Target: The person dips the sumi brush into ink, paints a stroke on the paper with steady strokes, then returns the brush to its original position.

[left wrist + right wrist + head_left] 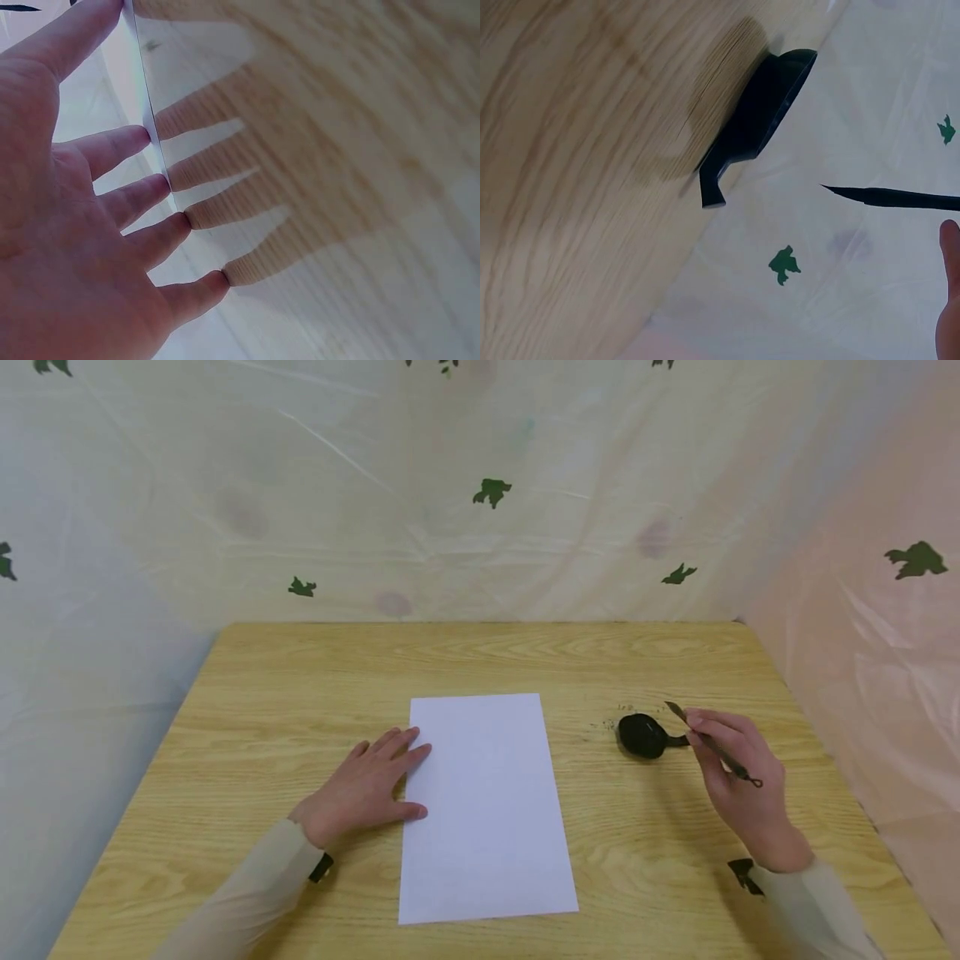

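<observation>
A white sheet of paper (487, 802) lies upright in the middle of the wooden table (300, 693). My left hand (367, 785) lies flat on the table, its straight fingers (142, 199) pressing the paper's left edge. My right hand (738, 781) pinches a thin dark brush (712, 745), tip pointing up and left just above a small black dish (643, 735) with a short handle. In the right wrist view the brush tip (840, 192) hangs apart from the dish (761, 120).
Dark specks (611, 720) lie on the wood left of the dish. A pale plastic sheet with green leaf shapes (491, 491) walls the table at the back and both sides. Bare wood surrounds the paper.
</observation>
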The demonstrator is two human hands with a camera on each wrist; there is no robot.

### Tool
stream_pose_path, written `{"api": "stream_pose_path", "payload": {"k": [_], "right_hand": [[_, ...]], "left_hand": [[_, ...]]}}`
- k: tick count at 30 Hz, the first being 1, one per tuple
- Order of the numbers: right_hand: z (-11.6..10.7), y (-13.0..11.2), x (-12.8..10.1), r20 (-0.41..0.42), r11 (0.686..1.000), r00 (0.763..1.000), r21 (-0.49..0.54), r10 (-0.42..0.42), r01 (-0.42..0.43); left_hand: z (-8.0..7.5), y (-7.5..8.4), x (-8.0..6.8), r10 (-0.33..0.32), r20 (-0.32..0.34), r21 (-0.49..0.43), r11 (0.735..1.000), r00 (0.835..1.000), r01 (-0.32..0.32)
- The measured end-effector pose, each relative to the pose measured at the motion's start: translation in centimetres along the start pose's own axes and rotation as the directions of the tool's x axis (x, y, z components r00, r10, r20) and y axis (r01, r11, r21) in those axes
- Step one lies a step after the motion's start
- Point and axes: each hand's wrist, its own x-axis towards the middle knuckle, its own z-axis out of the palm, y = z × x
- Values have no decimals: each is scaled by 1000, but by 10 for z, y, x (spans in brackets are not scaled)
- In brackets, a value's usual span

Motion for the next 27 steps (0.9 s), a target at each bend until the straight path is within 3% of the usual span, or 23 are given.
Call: {"api": "stream_pose_path", "payload": {"k": [3,11,22,27], "right_hand": [[1,0,-1,10,996,996,30,86,-87],[1,7,-9,60,968,966,-16,252,-252],[5,23,-20,65,933,936,88,346,-350],[8,25,-20,47,903,908,96,416,-418]], "left_hand": [[0,0,0,-1,-3,-8,1000,1000,1],[0,0,0,-14,-6,-22,1000,1000,14],[1,0,1,-38,-9,-24,999,999,38],[1,0,1,-36,-10,-22,999,999,36]]}}
